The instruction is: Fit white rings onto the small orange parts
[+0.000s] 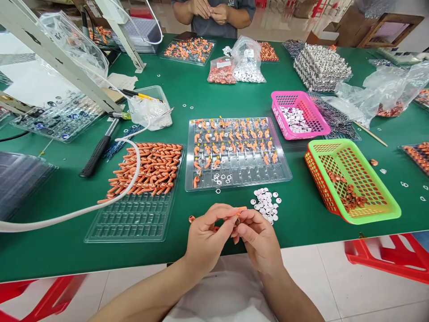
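Observation:
My left hand [205, 237] and my right hand [257, 238] meet at the near edge of the green table [301, 214], fingers pinched together on a small orange plastic part [238, 212]. Another small orange piece [191, 218] lies just left of my left hand. A little pile of white discs [267, 204] sits just beyond my right hand. Straight ahead is a clear compartment tray [268, 176] partly filled with orange parts and white rings. To its left a second clear tray [134, 219] carries a heap of orange parts [150, 169].
A green basket [375, 210] with a few orange pieces stands at right, a pink basket [313, 130] of white discs behind it. A hammer [98, 150], white hose [67, 214] and bags lie left. Another person's hands [209, 9] work across the table. Red stools stand below.

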A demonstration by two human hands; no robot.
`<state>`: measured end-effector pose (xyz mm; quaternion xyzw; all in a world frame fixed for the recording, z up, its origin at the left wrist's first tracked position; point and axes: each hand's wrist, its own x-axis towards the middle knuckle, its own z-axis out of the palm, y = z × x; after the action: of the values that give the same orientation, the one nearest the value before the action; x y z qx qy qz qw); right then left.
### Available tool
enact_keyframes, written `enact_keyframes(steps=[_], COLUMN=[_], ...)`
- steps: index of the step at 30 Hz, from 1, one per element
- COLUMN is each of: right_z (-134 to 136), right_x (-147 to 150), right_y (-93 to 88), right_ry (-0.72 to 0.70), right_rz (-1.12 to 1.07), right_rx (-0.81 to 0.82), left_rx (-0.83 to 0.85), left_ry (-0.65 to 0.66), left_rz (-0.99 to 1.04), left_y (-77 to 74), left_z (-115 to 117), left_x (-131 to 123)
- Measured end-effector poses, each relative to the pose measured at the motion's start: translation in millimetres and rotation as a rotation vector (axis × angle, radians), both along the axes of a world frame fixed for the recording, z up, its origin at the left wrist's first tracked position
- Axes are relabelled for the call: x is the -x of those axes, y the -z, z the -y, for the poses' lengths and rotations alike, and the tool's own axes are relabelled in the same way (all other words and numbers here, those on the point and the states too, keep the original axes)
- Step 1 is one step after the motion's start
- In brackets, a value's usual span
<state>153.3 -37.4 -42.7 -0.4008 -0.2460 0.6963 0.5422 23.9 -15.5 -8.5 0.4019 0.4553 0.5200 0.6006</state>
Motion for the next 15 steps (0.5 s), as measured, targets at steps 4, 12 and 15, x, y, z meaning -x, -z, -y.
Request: enact_keyframes(steps=[4,12,15], right_z=[4,11,11], right_x=[0,7,9], right_y=[1.8,-1.9,1.2], right_ry=[0.044,0.205,0.268], right_rz=[0.142,0.579,0.715], right_rx=[-0.065,-0.328,-0.450], left_rx=[-0.045,0.061,0.096], left_ry=[-0.026,-0.054,-0.050], left_rz=[-0.054,-0.095,-0.080], left_y=[0.9,-0.3,-0.4], left_z=[2,5,5], left_x=[-1,-5,-6])
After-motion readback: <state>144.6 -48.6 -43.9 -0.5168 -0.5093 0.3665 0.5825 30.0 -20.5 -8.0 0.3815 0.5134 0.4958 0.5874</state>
